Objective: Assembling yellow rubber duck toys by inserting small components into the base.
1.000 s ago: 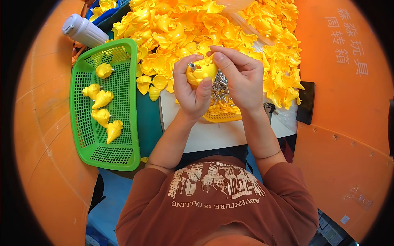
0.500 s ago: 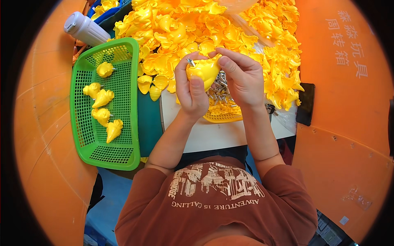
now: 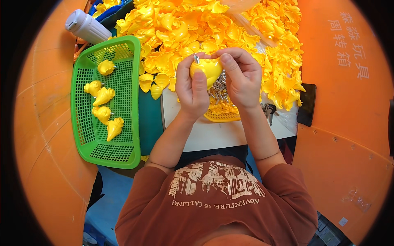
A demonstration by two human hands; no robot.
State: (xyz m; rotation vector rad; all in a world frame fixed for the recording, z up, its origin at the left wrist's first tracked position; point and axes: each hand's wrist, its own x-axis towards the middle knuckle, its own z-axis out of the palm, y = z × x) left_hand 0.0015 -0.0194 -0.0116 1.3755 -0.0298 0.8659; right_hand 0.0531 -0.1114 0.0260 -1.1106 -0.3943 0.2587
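Note:
Between both hands, above the bench, is a glossy yellow plastic toy part (image 3: 208, 73) with a short metal pin (image 3: 196, 59) sticking up from its left end. My left hand (image 3: 191, 84) closes around the left side, its thumb laid on the near face. My right hand (image 3: 243, 76) pinches the right end between thumb and fingers; the fingertips behind the part are partly hidden. Just below the hands, a yellow basket (image 3: 221, 117) holds many small metal pins (image 3: 221, 89) and yellow pieces, partly covered by my hands.
At left stands a green mesh basket (image 3: 136, 102) with several assembled yellow parts (image 3: 106, 96). A heap of yellow shells (image 3: 176, 35) covers the far bench. A pale lidded cup (image 3: 88, 26) is far left. Keys (image 3: 269, 111) and a dark phone-like slab (image 3: 307, 105) lie at right. Orange panels (image 3: 340, 123) flank the bench.
The yellow toy part has turned slightly in my hands, and its pin now points more upright. My right fingers have shifted a little along its right end.

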